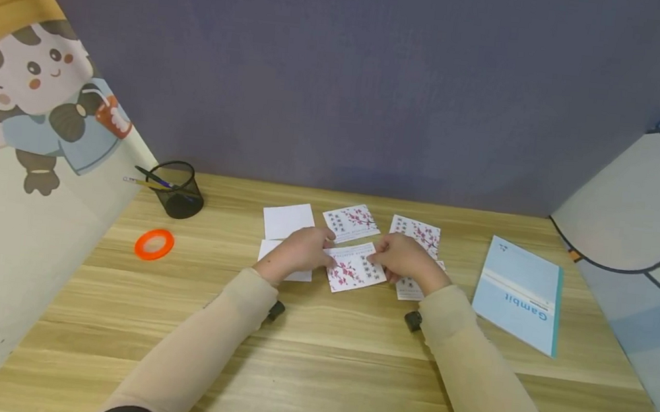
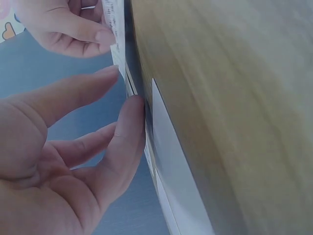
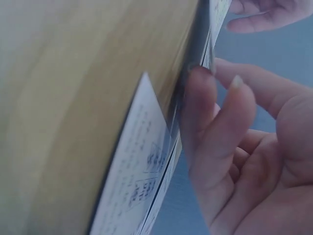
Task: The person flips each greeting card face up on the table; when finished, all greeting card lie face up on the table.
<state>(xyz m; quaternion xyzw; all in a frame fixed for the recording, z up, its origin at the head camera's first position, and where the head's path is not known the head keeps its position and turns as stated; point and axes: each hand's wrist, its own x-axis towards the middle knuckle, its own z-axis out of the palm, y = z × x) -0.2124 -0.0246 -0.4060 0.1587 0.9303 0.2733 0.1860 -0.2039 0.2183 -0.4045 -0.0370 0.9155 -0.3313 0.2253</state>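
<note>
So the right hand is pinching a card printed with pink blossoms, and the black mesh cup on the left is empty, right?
Not quite: the black mesh cup on the left isn't empty; the head view shows writing tools in it. The right hand is pinching a card printed with pink blossoms.

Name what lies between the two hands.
In the head view, a pink-blossom card lies between the left hand and the right hand; another blossom card lies just beyond.

Six cards (image 1: pixel 355 271), two hands (image 1: pixel 302 250) (image 1: pixel 405 256), one booklet (image 1: pixel 515 293), one ring (image 1: pixel 143 254), one cup (image 1: pixel 183 204)
</note>
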